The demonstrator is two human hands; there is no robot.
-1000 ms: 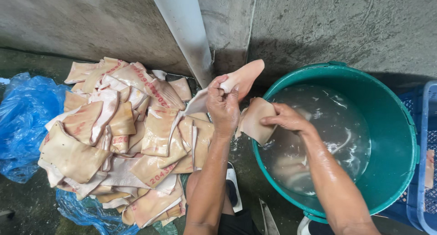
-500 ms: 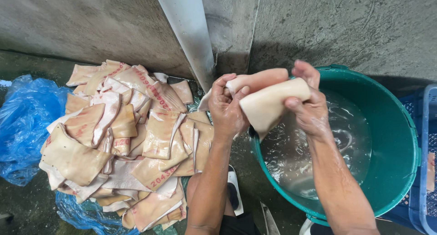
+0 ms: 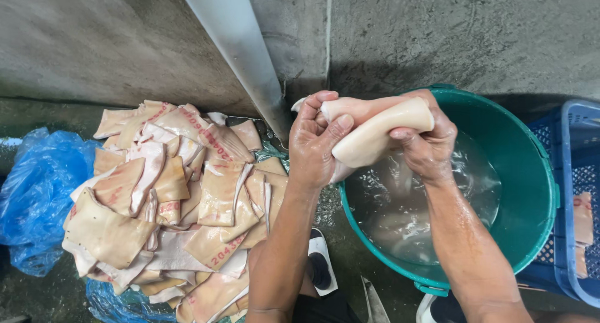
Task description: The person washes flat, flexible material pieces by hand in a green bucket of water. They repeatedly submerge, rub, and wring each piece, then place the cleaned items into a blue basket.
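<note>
Left hand [image 3: 315, 138] and right hand [image 3: 428, 141] both grip a pale rolled skin piece [image 3: 375, 132] above the green tub [image 3: 531, 173], skin pile [image 3: 175, 198] left of them

Pale, wet slab of pork skin [image 3: 375, 132], cream on the outer face and pinkish beneath, rolled and bent into a thick fold, gripped at both ends between left hand [image 3: 315, 145] and right hand [image 3: 428, 141], held just above the near rim of a green bucket [image 3: 531, 173] of cloudy water.
</note>
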